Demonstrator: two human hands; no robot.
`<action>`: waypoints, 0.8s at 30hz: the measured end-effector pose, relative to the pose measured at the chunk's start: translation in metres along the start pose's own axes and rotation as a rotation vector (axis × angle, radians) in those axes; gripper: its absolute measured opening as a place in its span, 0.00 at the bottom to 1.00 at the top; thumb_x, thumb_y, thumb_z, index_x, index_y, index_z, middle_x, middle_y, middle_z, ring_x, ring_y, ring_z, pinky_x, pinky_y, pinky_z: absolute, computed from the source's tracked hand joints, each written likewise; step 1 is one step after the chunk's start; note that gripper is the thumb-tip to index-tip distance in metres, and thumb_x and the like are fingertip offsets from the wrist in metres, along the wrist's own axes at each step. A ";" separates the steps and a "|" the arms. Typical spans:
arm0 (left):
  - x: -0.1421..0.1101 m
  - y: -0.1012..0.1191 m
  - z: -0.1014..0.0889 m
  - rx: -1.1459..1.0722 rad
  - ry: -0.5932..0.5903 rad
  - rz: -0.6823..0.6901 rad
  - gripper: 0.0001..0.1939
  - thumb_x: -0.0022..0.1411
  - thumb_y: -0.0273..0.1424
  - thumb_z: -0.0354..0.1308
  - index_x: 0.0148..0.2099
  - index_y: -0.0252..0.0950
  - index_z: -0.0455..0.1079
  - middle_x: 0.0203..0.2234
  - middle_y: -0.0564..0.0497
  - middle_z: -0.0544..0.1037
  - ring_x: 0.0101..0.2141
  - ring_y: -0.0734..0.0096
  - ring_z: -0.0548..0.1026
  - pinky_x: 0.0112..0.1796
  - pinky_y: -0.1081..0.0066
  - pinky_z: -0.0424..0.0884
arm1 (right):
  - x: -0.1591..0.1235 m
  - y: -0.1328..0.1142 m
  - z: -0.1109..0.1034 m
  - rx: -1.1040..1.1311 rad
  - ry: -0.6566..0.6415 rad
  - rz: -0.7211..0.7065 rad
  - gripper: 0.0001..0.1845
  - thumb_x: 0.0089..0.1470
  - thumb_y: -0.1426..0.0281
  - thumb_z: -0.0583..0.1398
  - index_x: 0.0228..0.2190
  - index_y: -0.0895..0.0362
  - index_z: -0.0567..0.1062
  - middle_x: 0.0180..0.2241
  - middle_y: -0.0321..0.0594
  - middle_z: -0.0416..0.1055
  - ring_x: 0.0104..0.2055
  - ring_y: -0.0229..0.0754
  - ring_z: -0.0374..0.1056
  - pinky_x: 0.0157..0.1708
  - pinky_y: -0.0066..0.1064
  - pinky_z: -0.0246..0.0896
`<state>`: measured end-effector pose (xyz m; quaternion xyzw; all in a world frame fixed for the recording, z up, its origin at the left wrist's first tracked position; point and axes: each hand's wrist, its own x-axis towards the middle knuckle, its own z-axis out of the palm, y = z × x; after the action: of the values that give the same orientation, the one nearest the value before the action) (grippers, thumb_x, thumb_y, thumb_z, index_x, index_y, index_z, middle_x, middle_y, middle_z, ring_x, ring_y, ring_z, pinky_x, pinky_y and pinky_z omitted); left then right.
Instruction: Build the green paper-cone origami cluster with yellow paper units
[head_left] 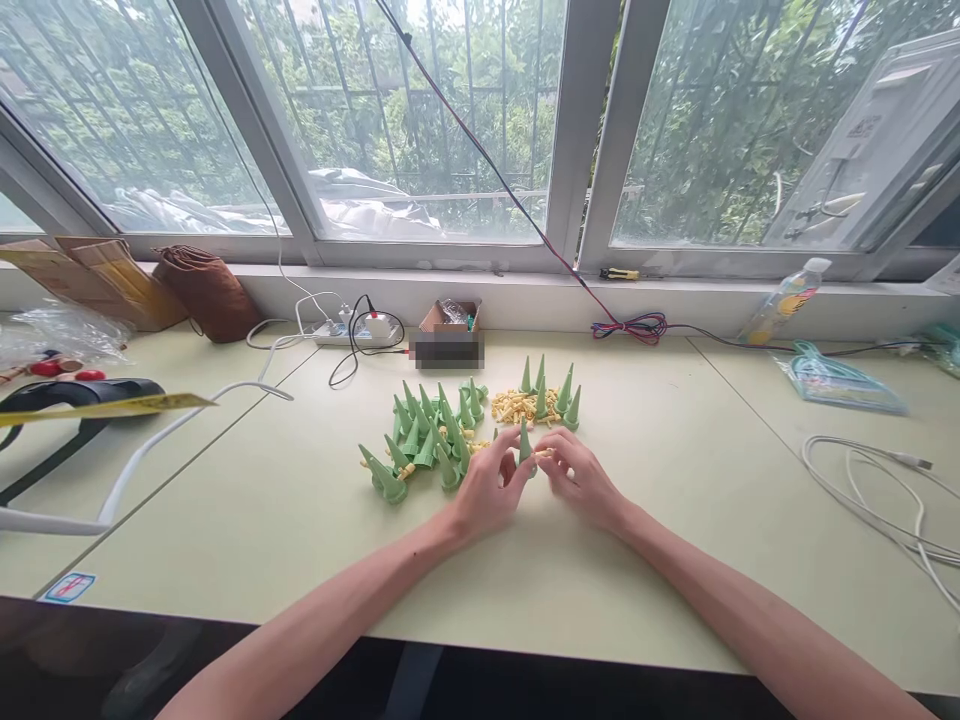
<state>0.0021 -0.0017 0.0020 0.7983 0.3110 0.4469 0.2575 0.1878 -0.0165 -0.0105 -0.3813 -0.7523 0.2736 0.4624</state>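
My left hand (pixel 491 483) is closed around a green plastic cone (pixel 524 440), which points upward. Beside it, my right hand (pixel 577 475) pinches a small yellow peg-like piece (pixel 543 454) against the cone's side; whether it is seated in the cone cannot be seen. To the left of my hands is a cluster of similar green cones (pixel 420 420), some with yellow pieces sticking out near their bases. Behind my hands lies a pile of small yellow pieces (pixel 514 406), with several more green cones (pixel 564 390) standing at its right side.
A small cardboard box (pixel 448 335) and a power strip (pixel 349 328) stand near the window ledge. White cables (pixel 892 500) lie at the right, near a plastic packet (pixel 844 380). A bottle (pixel 784 300) stands behind. Black straps and a yellow tape (pixel 112 408) are at the left.
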 end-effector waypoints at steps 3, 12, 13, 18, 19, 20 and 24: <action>0.001 0.001 0.000 -0.062 0.028 -0.015 0.19 0.66 0.27 0.56 0.58 0.39 0.61 0.37 0.51 0.77 0.21 0.82 0.70 0.24 0.78 0.67 | -0.001 0.000 0.000 -0.004 0.010 -0.028 0.07 0.67 0.64 0.54 0.44 0.52 0.69 0.41 0.42 0.63 0.30 0.36 0.66 0.25 0.29 0.67; 0.002 0.004 -0.003 -0.168 0.055 -0.094 0.19 0.67 0.30 0.56 0.59 0.37 0.62 0.37 0.49 0.75 0.21 0.82 0.69 0.23 0.77 0.68 | -0.002 0.003 -0.002 -0.095 0.002 -0.102 0.08 0.67 0.69 0.53 0.48 0.51 0.67 0.46 0.44 0.62 0.29 0.34 0.67 0.28 0.32 0.69; 0.002 0.004 -0.003 -0.183 0.055 -0.112 0.19 0.67 0.30 0.56 0.59 0.37 0.62 0.37 0.49 0.75 0.20 0.83 0.67 0.23 0.77 0.68 | -0.002 0.004 -0.002 -0.106 0.001 -0.104 0.09 0.67 0.69 0.53 0.48 0.51 0.67 0.46 0.44 0.62 0.29 0.34 0.67 0.28 0.33 0.69; 0.004 0.007 -0.004 -0.303 0.060 -0.221 0.21 0.67 0.34 0.57 0.59 0.36 0.63 0.34 0.51 0.73 0.20 0.84 0.65 0.20 0.79 0.64 | -0.002 0.006 -0.001 -0.135 0.000 -0.108 0.10 0.68 0.70 0.52 0.49 0.51 0.67 0.47 0.44 0.63 0.29 0.35 0.66 0.29 0.33 0.70; 0.005 0.009 -0.005 -0.331 0.058 -0.245 0.21 0.67 0.35 0.57 0.59 0.36 0.63 0.33 0.51 0.72 0.19 0.84 0.65 0.19 0.80 0.63 | -0.003 0.006 -0.001 -0.141 0.003 -0.108 0.10 0.68 0.70 0.52 0.49 0.51 0.67 0.47 0.44 0.63 0.29 0.35 0.66 0.29 0.34 0.70; 0.006 0.011 -0.005 -0.358 0.052 -0.269 0.21 0.67 0.37 0.58 0.59 0.36 0.63 0.33 0.52 0.72 0.18 0.85 0.64 0.17 0.80 0.61 | -0.003 0.006 -0.001 -0.146 0.004 -0.110 0.10 0.68 0.70 0.52 0.49 0.50 0.67 0.46 0.44 0.63 0.29 0.35 0.66 0.29 0.34 0.70; 0.008 0.017 -0.008 -0.431 0.037 -0.351 0.23 0.65 0.40 0.59 0.58 0.35 0.63 0.32 0.52 0.71 0.16 0.86 0.63 0.14 0.81 0.60 | -0.003 0.006 -0.001 -0.149 0.007 -0.121 0.10 0.68 0.69 0.52 0.48 0.50 0.68 0.46 0.44 0.63 0.28 0.35 0.65 0.29 0.34 0.70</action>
<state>0.0027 -0.0066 0.0216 0.6509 0.3469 0.4657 0.4890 0.1915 -0.0159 -0.0160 -0.3695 -0.7904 0.1873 0.4512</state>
